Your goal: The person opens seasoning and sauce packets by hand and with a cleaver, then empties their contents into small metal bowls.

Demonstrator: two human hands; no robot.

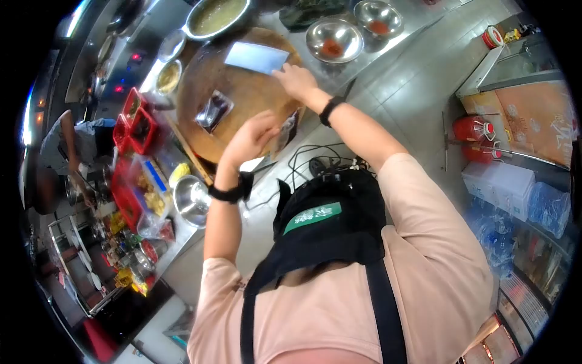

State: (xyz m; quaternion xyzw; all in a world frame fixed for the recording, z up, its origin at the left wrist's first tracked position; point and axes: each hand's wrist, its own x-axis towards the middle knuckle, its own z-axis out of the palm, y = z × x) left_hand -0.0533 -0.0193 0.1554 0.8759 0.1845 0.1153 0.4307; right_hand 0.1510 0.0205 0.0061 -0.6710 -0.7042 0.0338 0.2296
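Person (pixel 70 142) in a grey top is far over on the left, with one arm reaching down. Next come the red tubs (pixel 139 130) with food in them, close together. Near them is a clear box (pixel 148 188) with yellow bits inside, and just beside it sits a small yellow thing (pixel 180 173). A shiny bowl (pixel 192 201) is close to your left wrist. A long stick (pixel 191 155) leans along the edge of your big round wood board (pixel 242 91). A small bowl (pixel 168 77) of pale food sits by the board, and a big bowl (pixel 218 17) of cloudy, pale stuff is at its top side.

On the board, a dark, shiny packet (pixel 214 111) lies flat, apart from your hands. Your left hand (pixel 251 136) is over the near edge, fingers bent, right next to a see-through packet (pixel 285 133). You can't tell if they pinch it. The wide, flat blade (pixel 257 57) lies on the far part of the board. Your right hand (pixel 296 82) has its fingers at the blade's corner, but how tight they hold is hard to see. Your two hands are apart.

Past them, two silver bowls (pixel 334 41) have red powder inside. Red jugs (pixel 473 129) and a white box (pixel 498 188) are far right.
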